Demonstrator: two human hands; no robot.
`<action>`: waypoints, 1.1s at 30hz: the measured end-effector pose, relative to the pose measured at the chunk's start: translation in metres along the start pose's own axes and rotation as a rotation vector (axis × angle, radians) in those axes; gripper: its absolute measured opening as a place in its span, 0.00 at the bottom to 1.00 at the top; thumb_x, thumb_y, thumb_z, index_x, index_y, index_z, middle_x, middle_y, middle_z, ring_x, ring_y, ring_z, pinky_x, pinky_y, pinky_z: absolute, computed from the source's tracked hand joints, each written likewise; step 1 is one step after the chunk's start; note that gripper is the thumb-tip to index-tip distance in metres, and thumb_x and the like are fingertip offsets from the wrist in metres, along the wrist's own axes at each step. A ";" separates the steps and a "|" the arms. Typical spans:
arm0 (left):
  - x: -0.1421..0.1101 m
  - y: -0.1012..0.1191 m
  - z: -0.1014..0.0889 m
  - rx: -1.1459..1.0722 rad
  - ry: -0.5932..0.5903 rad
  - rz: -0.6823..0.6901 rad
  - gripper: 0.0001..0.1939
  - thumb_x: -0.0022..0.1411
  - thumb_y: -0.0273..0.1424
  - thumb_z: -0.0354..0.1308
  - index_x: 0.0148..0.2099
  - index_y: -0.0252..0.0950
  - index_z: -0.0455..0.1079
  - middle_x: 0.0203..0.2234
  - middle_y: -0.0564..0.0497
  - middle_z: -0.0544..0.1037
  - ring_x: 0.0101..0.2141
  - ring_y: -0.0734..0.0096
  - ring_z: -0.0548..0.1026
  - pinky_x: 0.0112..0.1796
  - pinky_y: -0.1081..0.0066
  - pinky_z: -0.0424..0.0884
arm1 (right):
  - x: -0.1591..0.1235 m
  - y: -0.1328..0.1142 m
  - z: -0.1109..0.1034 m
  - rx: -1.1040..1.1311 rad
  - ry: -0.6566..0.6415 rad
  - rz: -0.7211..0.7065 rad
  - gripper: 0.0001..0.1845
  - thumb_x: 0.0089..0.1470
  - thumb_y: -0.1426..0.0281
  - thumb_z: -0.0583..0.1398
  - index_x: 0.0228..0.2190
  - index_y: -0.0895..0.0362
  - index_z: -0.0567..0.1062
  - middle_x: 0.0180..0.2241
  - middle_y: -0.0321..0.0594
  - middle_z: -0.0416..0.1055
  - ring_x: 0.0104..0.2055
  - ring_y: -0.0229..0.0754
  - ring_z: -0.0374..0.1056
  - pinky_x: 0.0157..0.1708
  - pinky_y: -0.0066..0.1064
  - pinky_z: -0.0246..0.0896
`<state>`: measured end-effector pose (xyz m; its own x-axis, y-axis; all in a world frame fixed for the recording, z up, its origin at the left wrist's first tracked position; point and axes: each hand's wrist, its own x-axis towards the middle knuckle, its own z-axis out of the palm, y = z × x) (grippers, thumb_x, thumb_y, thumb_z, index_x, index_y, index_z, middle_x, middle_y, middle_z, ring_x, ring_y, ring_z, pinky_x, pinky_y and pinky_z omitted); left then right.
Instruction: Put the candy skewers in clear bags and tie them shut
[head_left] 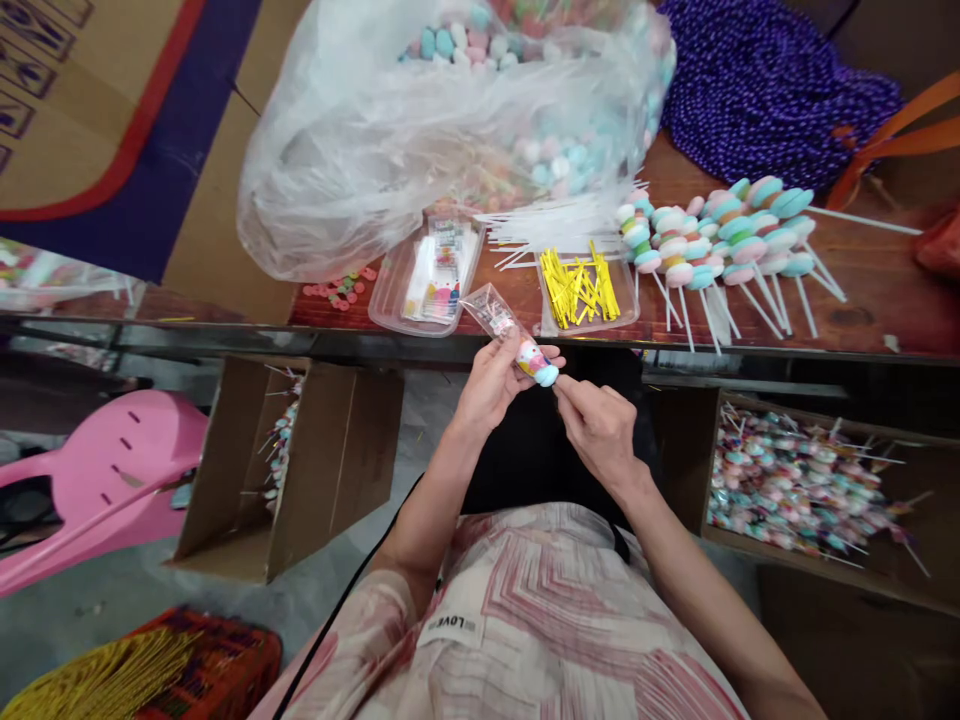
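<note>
In my left hand point(491, 385) is a clear printed bag point(495, 312), its fingers closed round the bag's lower part. A marshmallow lollipop point(546, 376) sits partly inside it, with pale blue candy showing at the near end. My right hand point(600, 425) is closed in a pinch right at that end; the stick there is hidden by the fingers. Just beyond, on the table edge, a clear tray point(382, 300) contains flat printed bags point(442, 285). Yellow twist ties point(577, 288) fill a second small tray beside it. White sticks point(551, 225) lie behind the ties.
Unwrapped marshmallow lollipops point(739, 235) are piled on the table's right. A large plastic bag of marshmallows point(337, 150) stands at the back, near purple cord point(772, 90). Cardboard boxes point(337, 450) flank my lap; wrapped lollipops point(802, 480) fill the right one. A pink chair point(142, 450) stands left.
</note>
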<state>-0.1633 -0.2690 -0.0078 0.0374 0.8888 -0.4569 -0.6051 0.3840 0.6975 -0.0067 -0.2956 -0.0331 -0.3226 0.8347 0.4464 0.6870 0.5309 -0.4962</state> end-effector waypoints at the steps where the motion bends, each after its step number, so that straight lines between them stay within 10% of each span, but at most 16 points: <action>1: -0.001 -0.001 0.002 -0.010 0.004 0.011 0.19 0.61 0.46 0.63 0.36 0.33 0.69 0.31 0.44 0.83 0.40 0.55 0.83 0.46 0.56 0.76 | 0.000 -0.002 0.003 -0.005 0.015 0.008 0.16 0.67 0.71 0.52 0.35 0.55 0.79 0.19 0.33 0.64 0.21 0.34 0.57 0.27 0.32 0.48; 13: -0.003 -0.005 0.006 -0.042 -0.001 0.072 0.17 0.63 0.45 0.61 0.37 0.34 0.71 0.33 0.44 0.83 0.46 0.53 0.82 0.48 0.57 0.75 | 0.005 -0.012 0.022 0.125 0.095 0.095 0.14 0.66 0.69 0.54 0.40 0.56 0.80 0.26 0.38 0.75 0.24 0.36 0.65 0.29 0.31 0.55; 25: -0.003 -0.015 0.006 -0.017 0.007 0.079 0.18 0.60 0.45 0.64 0.39 0.34 0.70 0.33 0.45 0.83 0.46 0.54 0.82 0.48 0.59 0.74 | 0.003 -0.005 0.024 -0.109 0.157 -0.046 0.14 0.65 0.74 0.54 0.36 0.58 0.81 0.17 0.33 0.63 0.20 0.35 0.56 0.26 0.34 0.47; 33: -0.007 -0.025 0.004 -0.011 -0.031 0.124 0.23 0.59 0.50 0.63 0.44 0.36 0.67 0.37 0.46 0.82 0.41 0.60 0.82 0.44 0.63 0.76 | 0.005 -0.011 0.032 0.056 0.269 0.037 0.11 0.65 0.74 0.56 0.39 0.59 0.79 0.27 0.39 0.77 0.25 0.34 0.68 0.29 0.28 0.56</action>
<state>-0.1451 -0.2840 -0.0192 -0.0139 0.9367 -0.3498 -0.6155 0.2676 0.7413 -0.0364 -0.2928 -0.0493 -0.1085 0.7890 0.6047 0.6553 0.5142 -0.5534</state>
